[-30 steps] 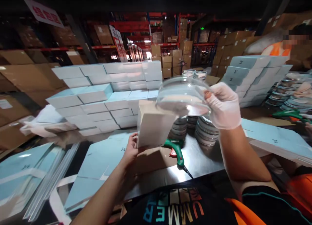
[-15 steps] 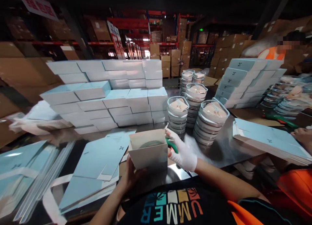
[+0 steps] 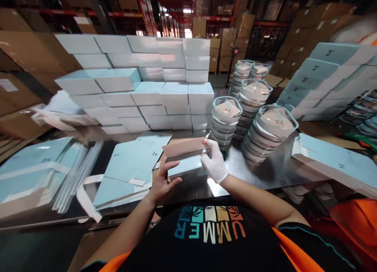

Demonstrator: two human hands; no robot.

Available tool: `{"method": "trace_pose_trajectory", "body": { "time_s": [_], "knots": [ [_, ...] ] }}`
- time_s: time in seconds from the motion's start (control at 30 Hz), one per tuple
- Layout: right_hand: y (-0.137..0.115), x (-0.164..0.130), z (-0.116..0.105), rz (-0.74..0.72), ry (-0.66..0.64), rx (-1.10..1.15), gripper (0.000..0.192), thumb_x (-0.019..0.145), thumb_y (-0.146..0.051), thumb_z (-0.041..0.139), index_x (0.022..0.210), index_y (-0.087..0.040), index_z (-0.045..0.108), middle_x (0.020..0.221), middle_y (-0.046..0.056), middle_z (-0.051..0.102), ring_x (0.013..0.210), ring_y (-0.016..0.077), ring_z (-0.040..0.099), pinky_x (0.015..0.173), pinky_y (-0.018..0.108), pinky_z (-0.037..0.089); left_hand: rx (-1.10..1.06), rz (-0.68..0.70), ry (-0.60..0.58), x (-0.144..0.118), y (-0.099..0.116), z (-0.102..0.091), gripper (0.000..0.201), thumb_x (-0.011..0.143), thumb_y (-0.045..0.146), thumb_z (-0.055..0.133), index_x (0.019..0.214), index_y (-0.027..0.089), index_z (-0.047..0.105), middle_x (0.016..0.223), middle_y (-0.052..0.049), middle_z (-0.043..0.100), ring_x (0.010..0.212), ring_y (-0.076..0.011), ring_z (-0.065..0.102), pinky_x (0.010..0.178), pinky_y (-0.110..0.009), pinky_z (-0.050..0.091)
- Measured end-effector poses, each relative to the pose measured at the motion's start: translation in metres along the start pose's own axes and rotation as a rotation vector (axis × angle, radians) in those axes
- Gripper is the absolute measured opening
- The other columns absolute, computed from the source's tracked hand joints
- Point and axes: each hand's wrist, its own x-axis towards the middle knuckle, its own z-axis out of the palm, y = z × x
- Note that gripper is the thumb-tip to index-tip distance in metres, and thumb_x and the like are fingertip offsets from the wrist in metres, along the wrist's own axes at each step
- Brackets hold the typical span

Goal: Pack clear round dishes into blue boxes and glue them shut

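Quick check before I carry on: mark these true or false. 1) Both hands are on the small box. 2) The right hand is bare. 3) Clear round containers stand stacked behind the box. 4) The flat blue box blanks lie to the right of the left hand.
1) True: the left hand and right hand both grip the small box.
2) False: it wears a white glove.
3) True: the stacked round containers stand just beyond.
4) False: the flat blue blanks lie to its left.

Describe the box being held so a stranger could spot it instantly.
On the steel table, in front of the wall of stacked blue boxes, find the small blue box held between both hands. Unlike the flat blanks beside it, it is folded up.
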Motion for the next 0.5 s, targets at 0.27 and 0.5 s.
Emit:
{"method": "trace_pose_trajectory", "body": {
  "time_s": [0.27, 0.5],
  "knots": [
    [0.037, 0.009, -0.060, 0.571, -0.428, -0.706, 0.056, 0.079, -0.034, 0.088, 0.126, -0.012, 0.068, 0.111, 0.024, 0.079, 0.104, 0.0398, 0.077, 0.095, 0.047, 0.058, -0.013, -0.129, 0.232, 0.019, 0.025, -0.018, 0.065, 0.085, 0.080, 0.077, 0.117, 0.024, 0.074, 0.113, -0.008, 0.076, 0.111, -0.0300, 0.070, 0.108, -0.044, 0.055],
    [0.061, -0.013, -0.072, 0.520, -0.272, -0.525, 0.078, 0.079, -0.023, 0.069, 0.152, -0.009, 0.046, 0.114, 0.017, 0.078, 0.100, 0.0317, 0.077, 0.086, 0.043, 0.065, -0.060, -0.120, 0.267, 0.028, 0.040, -0.017, 0.061, 0.085, 0.075, 0.080, 0.116, 0.022, 0.073, 0.110, -0.007, 0.073, 0.104, -0.0275, 0.068, 0.095, -0.038, 0.056]
  ]
}}
